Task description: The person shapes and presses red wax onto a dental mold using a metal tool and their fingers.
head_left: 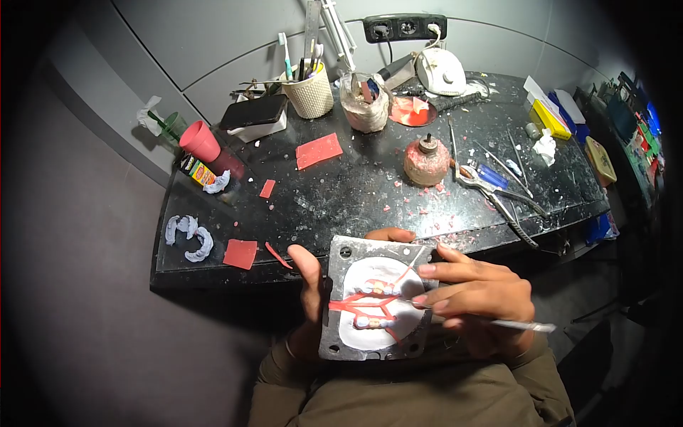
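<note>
My left hand [308, 285] grips a square metal dental flask half [340, 274] by its left side, thumb at the edge and fingertips showing behind the far edge. White plaster [363, 274] fills its round middle. Set into the plaster are two short rows of teeth [373, 322], joined by branching red wax strips [348, 306] that run to the left rim. In my right hand [487, 295] is a slim metal wax carver [523, 326], held like a pen. Its tip lies over the plaster near the wax branches; exact contact cannot be made out.
On the black bench [341, 206] are red wax sheets [319, 151], white dental pieces [199, 244], a wax-spattered burner [427, 162], pliers [487, 186] and several slim tools. Farther back stand a pink cup [200, 141], a white tool holder [309, 92] and a red-stained dish [413, 114].
</note>
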Tool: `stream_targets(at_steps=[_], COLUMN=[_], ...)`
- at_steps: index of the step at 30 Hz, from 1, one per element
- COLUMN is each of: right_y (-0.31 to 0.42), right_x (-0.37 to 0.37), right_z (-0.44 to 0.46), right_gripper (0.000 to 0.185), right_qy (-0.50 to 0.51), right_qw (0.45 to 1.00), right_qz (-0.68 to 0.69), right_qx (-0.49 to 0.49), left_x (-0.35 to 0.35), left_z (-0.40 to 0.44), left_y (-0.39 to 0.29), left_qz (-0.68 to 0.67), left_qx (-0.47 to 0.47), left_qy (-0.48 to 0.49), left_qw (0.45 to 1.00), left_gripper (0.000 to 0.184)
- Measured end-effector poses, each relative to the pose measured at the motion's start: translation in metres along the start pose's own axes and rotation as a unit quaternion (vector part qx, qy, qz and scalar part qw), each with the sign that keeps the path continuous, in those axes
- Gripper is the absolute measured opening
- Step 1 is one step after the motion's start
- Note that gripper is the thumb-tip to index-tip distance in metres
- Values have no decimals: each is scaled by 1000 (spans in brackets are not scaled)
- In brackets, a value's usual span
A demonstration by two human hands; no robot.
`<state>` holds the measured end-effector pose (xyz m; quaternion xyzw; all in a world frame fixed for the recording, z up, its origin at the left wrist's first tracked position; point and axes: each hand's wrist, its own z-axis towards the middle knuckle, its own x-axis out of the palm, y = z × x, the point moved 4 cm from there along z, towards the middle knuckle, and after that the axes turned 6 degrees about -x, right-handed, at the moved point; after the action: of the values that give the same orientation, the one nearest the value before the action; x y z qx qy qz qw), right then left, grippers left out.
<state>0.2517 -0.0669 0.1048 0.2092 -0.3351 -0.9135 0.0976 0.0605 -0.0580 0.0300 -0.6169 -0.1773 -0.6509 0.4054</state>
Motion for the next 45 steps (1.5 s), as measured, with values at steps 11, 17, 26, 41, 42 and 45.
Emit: stream_targets(at_steps=[11,17,26,41,42,45], right_y=[-4,-4,-6,-6,-7,-6], right_x=[17,23,20,6,5,4], right_z=[1,1,-2,-2,-3,-4], right_gripper=[11,11,11,15,19,20], right_qy=[53,53,63,105,126,131], right_qw=[993,988,988,986,984,986], right_qz=[-106,-141,-137,-128,-122,-106], right_qx=[-24,-42,-40,-18,-20,-12], left_x=[-3,-8,-8,-7,-11,-18], left_z=[-1,-2,-4,1,1,0], left_y=[8,6,6,10,10,9], left_qz=[-113,-106,-98,-41,-41,-29], left_qx=[-41,-40,-44,-37,-38,-64], left_qy=[33,36,-5,-116,-116,-14], left_qw=[992,993,994,992,992,997], left_gripper=[132,131,130,136,136,132])
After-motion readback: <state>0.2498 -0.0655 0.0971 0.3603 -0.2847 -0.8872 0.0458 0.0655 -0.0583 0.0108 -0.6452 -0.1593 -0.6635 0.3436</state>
